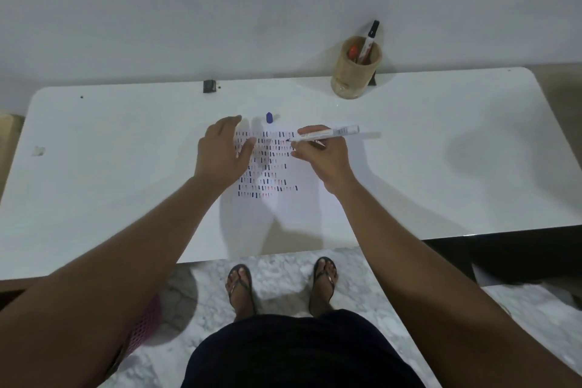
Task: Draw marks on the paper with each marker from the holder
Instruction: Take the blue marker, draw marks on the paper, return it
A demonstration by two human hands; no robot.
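A white sheet of paper (283, 211) lies on the white table (110, 167), covered in rows of short blue and red marks. My right hand (324, 157) grips an uncapped white-barrelled marker (327, 132), its tip touching the paper near the top rows. My left hand (223, 151) rests flat on the paper's left side, fingers spread. A blue marker cap (269, 117) stands just beyond the paper. The wooden holder (354, 72) at the table's back right contains a black-capped marker (369, 41) and a red one (353, 52).
A small dark block (209, 86) sits at the table's back edge against the white wall. My feet in sandals stand on a marble floor below the table's front edge. A pink basket (148, 321) is on the floor at the left.
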